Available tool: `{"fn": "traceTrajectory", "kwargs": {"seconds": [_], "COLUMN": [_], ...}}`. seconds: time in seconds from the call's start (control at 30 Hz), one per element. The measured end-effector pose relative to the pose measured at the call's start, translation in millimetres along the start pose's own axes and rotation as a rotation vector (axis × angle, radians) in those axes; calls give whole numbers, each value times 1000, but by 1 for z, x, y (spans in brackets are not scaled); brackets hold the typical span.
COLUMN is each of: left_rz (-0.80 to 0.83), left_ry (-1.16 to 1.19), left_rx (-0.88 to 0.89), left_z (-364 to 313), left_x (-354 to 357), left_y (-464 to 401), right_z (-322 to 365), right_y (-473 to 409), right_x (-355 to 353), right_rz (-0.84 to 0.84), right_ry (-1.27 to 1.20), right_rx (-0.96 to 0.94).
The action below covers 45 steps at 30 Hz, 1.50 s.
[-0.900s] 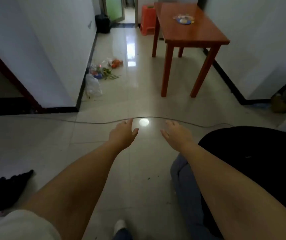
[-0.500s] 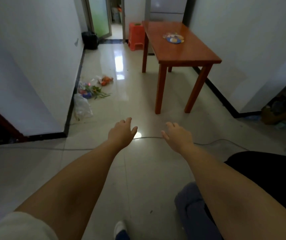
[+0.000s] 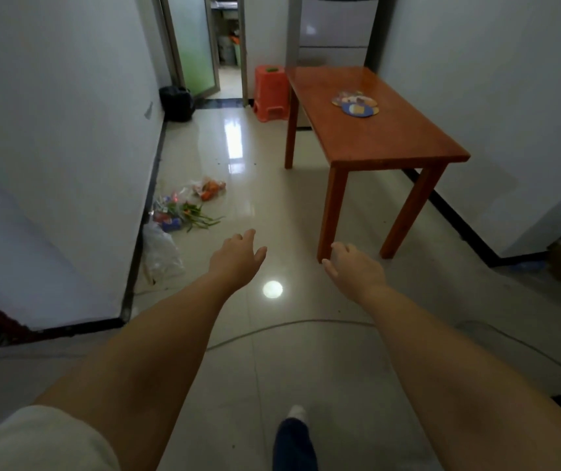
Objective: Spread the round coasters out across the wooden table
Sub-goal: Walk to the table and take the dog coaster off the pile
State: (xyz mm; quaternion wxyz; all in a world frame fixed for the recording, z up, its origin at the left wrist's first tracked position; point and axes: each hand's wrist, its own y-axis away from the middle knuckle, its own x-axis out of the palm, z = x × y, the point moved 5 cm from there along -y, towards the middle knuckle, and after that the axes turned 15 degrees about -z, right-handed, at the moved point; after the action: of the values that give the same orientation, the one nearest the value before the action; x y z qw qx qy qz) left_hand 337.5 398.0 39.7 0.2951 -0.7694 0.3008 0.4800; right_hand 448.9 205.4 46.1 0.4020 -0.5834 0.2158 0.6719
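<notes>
A small overlapping pile of round coasters (image 3: 356, 104), blue and yellow on top, lies on the far half of the wooden table (image 3: 391, 141), which stands ahead on the right against the white wall. My left hand (image 3: 236, 258) and my right hand (image 3: 354, 266) are stretched out in front of me over the tiled floor, palms down, fingers loosely apart and holding nothing. Both hands are well short of the table; my right hand appears just in front of its near left leg.
An orange plastic stool (image 3: 271, 92) stands beyond the table's far left corner. Plastic bags with vegetables (image 3: 187, 212) lie by the left wall. A cable (image 3: 292, 326) crosses the floor under my arms. A black bag (image 3: 177, 103) sits by the glass door.
The view has moved forward and risen: the table and coasters are nearer and larger, the cable now lies under my forearms, and the dark object at the right has dropped out of view.
</notes>
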Motion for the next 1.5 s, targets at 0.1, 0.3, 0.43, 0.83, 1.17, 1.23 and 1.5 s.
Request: {"fn": "traceTrajectory", "kwargs": {"seconds": [0.1,0.3,0.43,0.83,1.17,1.23,1.5], "left_rz": [-20,-56,-52,-41,32,35,35], "left_ry": [-5,21,33,-47,38,46,82], "left_rx": [6,15,6,102,250,281,302], "left_z": [-7,-24,-14,41,-14,-31,-94], "left_x": [7,17,30,65,117,133,175], "left_y": [-69,-195,-271,-565,-762,-800,-960], "right_z": [-6,-19,-10,23,-28,-45,-110], "right_y": [-71,-202,-285,-552,-713,-748,-909], "right_x": [5,18,40,108,124,128,136], "right_rz": [-11,-16,-16,-62,-134,-149,-149], "right_ry": [-9,-18,-18,-35,77,81,70], "right_rx": [5,32,4,108,259,287,348]}}
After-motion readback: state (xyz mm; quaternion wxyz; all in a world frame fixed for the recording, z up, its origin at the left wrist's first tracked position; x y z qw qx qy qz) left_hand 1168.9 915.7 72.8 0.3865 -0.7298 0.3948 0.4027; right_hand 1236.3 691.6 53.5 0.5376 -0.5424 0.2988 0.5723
